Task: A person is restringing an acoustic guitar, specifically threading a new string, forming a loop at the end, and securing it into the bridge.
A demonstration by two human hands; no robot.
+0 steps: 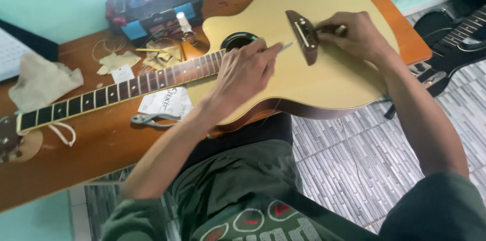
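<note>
We lean over a pale yellow acoustic guitar (324, 69) lying face up across the desk (101, 150), its body overhanging the desk's near right edge and its fretboard (121, 92) running toward the left edge. Our left hand (248, 69) pinches a thin guitar string (287, 46) near the sound hole (238, 41), fingers closed on it. Our right hand (354, 33) presses curled fingertips at the dark bridge (305, 36); what they grip, we cannot tell. We judge the string springy, slippery and sharp-ended, best held close to its tip; the hollow body looks light but easily scratched, safest steadied by its sides or neck. Pliers (154, 118) and paper packets (164, 102) lie near the fretboard.
</note>
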